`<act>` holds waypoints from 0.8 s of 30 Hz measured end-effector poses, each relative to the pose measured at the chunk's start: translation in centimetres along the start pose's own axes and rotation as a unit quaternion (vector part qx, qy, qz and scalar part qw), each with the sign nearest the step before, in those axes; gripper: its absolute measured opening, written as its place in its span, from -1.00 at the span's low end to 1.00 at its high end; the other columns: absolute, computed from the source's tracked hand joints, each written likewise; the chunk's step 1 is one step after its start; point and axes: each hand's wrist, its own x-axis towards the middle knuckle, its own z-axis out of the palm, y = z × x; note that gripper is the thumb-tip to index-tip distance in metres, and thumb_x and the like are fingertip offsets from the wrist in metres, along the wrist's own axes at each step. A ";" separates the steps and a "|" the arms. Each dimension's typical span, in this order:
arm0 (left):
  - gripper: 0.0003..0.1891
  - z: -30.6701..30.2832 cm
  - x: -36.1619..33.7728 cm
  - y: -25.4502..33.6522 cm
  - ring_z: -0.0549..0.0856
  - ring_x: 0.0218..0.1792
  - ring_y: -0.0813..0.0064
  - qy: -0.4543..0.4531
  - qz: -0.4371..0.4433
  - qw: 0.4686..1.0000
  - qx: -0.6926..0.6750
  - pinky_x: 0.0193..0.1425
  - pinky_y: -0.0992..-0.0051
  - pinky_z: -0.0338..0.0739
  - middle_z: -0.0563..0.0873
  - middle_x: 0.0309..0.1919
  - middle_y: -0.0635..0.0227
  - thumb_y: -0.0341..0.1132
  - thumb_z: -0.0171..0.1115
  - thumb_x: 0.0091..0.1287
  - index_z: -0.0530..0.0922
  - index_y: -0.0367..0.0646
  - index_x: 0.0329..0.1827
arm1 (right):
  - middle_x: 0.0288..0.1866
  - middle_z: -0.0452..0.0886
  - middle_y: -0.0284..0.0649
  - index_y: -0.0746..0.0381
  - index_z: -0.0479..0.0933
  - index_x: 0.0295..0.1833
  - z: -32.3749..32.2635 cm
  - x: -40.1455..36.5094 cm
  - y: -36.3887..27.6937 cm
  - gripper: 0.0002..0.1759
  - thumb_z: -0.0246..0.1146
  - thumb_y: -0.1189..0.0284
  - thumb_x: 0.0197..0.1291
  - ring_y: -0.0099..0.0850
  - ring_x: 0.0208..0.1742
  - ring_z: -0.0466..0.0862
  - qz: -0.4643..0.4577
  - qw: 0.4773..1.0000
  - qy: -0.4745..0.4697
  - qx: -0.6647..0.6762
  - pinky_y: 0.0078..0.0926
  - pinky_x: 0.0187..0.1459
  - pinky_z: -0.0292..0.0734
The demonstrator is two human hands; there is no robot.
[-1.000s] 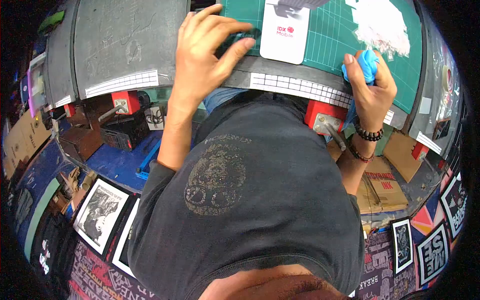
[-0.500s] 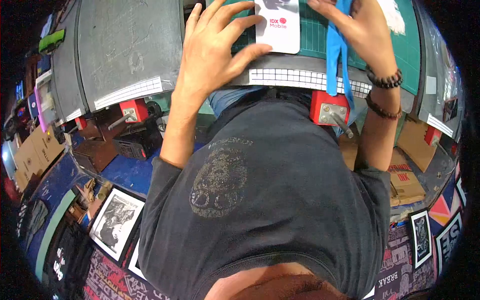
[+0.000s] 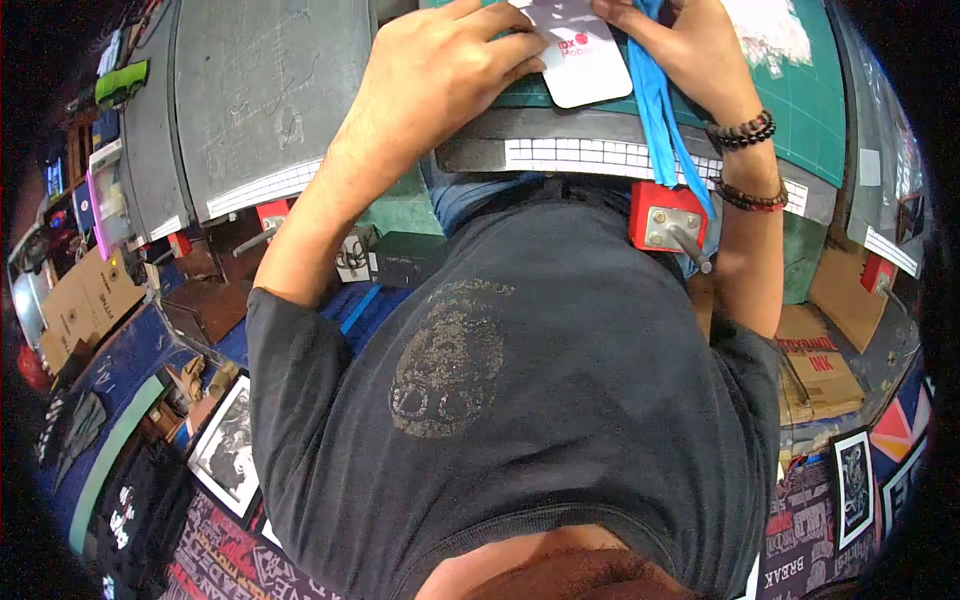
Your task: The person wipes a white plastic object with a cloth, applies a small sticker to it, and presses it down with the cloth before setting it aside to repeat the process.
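Observation:
A white card (image 3: 590, 80) with rounded corners and red "IDX Mobile" print lies tilted at the top centre. My left hand (image 3: 440, 70) has its fingers closed on the card's left edge. At the card's upper right edge, my right hand (image 3: 690, 55) grips it with the thumb; its other fingers are partly cut off by the frame. A blue strap (image 3: 655, 120) runs from under my right hand down over the table edge.
A green cutting mat (image 3: 800, 120) lies under the hands, with white scraps (image 3: 770, 35) on it. Dark boards (image 3: 270, 90) stand at the left. Red clamps with metal bolts (image 3: 668, 218) sit below the gridded table edge.
The card has turned and shifted slightly right. My left hand's spread fingers have drawn together at its edge, and the left elbow has swung outward. My right hand has moved a little left.

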 end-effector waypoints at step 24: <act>-0.92 1.6 1.4 0.3 0.83 -0.31 0.23 -0.014 0.022 0.999 0.034 -0.27 0.32 0.75 0.70 -0.33 0.26 -0.39 0.32 0.20 0.66 -0.19 -0.30 | -0.10 0.70 0.03 0.34 0.60 0.10 -0.4 0.0 -1.7 -0.62 0.37 0.62 0.11 -0.17 -0.01 0.71 -0.014 0.982 0.001 -0.190 -0.28 0.09 0.59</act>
